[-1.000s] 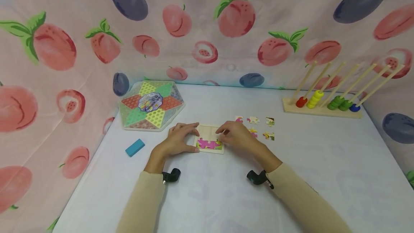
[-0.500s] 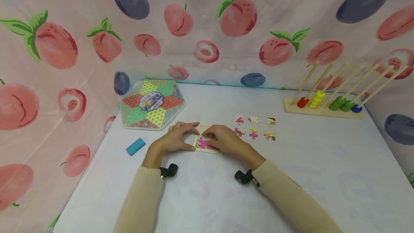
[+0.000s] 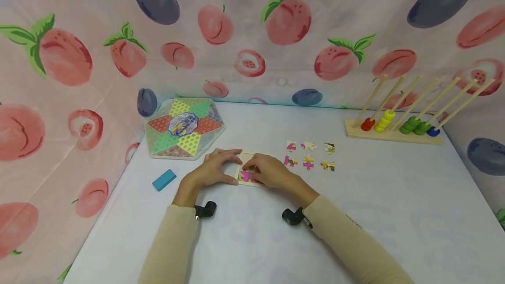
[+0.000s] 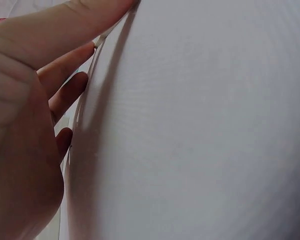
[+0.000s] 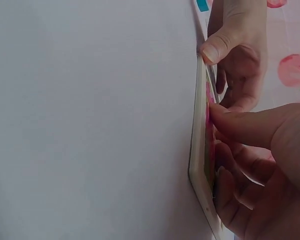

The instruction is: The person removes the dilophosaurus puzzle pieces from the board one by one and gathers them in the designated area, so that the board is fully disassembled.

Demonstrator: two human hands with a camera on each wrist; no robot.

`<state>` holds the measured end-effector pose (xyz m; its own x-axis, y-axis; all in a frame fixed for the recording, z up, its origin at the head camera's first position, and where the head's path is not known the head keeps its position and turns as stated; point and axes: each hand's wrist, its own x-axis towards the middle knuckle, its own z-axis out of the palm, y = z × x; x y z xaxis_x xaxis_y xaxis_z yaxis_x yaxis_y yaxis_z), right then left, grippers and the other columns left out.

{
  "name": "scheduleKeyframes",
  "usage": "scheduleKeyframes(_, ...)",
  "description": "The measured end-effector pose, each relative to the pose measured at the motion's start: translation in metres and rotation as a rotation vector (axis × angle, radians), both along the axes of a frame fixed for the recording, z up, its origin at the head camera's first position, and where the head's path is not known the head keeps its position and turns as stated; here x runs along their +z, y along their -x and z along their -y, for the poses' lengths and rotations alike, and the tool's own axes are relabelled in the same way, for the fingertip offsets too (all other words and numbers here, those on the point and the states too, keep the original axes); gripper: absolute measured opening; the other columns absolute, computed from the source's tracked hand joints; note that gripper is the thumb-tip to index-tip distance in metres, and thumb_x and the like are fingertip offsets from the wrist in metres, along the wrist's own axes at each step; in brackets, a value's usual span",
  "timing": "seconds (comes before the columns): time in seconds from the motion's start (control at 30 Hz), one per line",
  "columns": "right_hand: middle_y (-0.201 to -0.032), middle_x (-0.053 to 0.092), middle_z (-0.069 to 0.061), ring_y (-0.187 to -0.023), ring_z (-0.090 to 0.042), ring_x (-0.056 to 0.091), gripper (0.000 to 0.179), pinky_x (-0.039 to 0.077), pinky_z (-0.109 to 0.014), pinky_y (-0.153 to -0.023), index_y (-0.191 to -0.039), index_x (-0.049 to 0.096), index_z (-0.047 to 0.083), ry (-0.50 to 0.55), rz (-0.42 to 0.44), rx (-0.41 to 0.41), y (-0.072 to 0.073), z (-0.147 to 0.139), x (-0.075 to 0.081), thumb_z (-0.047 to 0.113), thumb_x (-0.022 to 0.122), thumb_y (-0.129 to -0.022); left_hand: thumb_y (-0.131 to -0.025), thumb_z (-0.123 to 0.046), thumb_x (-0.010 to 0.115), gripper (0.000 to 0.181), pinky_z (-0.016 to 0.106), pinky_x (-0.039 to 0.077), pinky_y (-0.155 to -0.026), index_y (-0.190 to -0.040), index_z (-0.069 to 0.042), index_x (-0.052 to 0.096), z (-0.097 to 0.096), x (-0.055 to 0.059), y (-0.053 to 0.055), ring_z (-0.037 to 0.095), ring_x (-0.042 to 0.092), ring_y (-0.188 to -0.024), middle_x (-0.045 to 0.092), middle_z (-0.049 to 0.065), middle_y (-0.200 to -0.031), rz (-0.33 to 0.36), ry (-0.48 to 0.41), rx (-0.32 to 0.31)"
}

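A small wooden puzzle tray [image 3: 249, 155] lies flat on the white table, with pink-and-green jigsaw pieces [image 3: 245, 175] along its near side. My left hand [image 3: 209, 172] holds the tray's left side, thumb at the near corner and index finger at the far one. Over the tray, my right hand [image 3: 272, 172] pinches at a pink puzzle piece [image 5: 209, 137] with thumb and curled fingers; the hand partly hides the tray in the head view. In the right wrist view, the right thumb [image 5: 227, 120] touches the pink surface. The left wrist view shows the left thumb [image 4: 65, 30] close up.
Several loose jigsaw pieces [image 3: 308, 162] lie in two rows right of the tray. A blue block [image 3: 164, 180] is at the left, with a hexagonal checkers board [image 3: 205, 139] behind it. A wooden bead rack [image 3: 394, 134] stands at the back right.
My right hand has moved left from the tray's right side onto the pieces inside it, uncovering loose pieces on the table. My left hand stays at the tray's left side.
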<state>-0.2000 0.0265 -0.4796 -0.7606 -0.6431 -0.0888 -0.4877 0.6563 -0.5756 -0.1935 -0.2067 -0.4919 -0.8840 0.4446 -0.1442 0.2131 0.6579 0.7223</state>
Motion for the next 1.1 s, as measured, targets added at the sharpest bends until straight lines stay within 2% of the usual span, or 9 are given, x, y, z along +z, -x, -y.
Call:
scheduleKeyframes(0.37,-0.103,0.075,-0.001,-0.087,-0.010,0.061,0.023,0.054,-0.027,-0.084,-0.116,0.077,0.011,0.043,0.070,-0.073,0.0015,0.0040,-0.0021,0.014,0.074,-0.093,-0.074,-0.030,0.092,0.060,0.056,0.015,-0.120,-0.129,-0.025,0.068,0.0004,-0.0039,0.0027,0.023,0.037,-0.143,0.043,-0.007,-0.162,-0.011,-0.005,-0.017)
scheduleKeyframes(0.57,-0.095,0.074,-0.001,-0.081,-0.010,0.058,0.019,0.052,-0.024,-0.079,-0.112,0.078,0.009,0.067,0.098,-0.120,0.0020,0.0058,-0.0039,0.012,0.074,-0.093,-0.073,-0.031,0.092,0.064,0.057,0.013,-0.122,-0.131,-0.024,0.067,0.0003,-0.0015,0.0041,0.023,0.037,-0.143,0.043,-0.007,-0.163,0.004,-0.012,-0.018)
scheduleKeyframes(0.77,-0.090,0.071,0.000,-0.079,-0.009,0.058,0.015,0.051,-0.022,-0.077,-0.107,0.075,0.010,0.096,0.118,-0.127,0.0044,0.0060,-0.0070,0.010,0.074,-0.092,-0.073,-0.031,0.092,0.063,0.058,0.012,-0.122,-0.131,-0.025,0.068,0.0009,-0.0015,0.0047,0.024,0.035,-0.145,0.043,-0.007,-0.162,0.011,-0.024,-0.010)
scheduleKeyframes(1.1,-0.091,0.071,0.002,-0.082,-0.008,0.061,0.012,0.056,-0.023,-0.081,-0.101,0.071,0.014,0.133,0.128,-0.142,0.0047,0.0049,-0.0070,0.012,0.077,-0.091,-0.073,-0.032,0.092,0.063,0.057,0.013,-0.122,-0.131,-0.024,0.068,0.0016,-0.0028,0.0039,0.024,0.036,-0.144,0.043,-0.007,-0.163,-0.005,-0.015,-0.015)
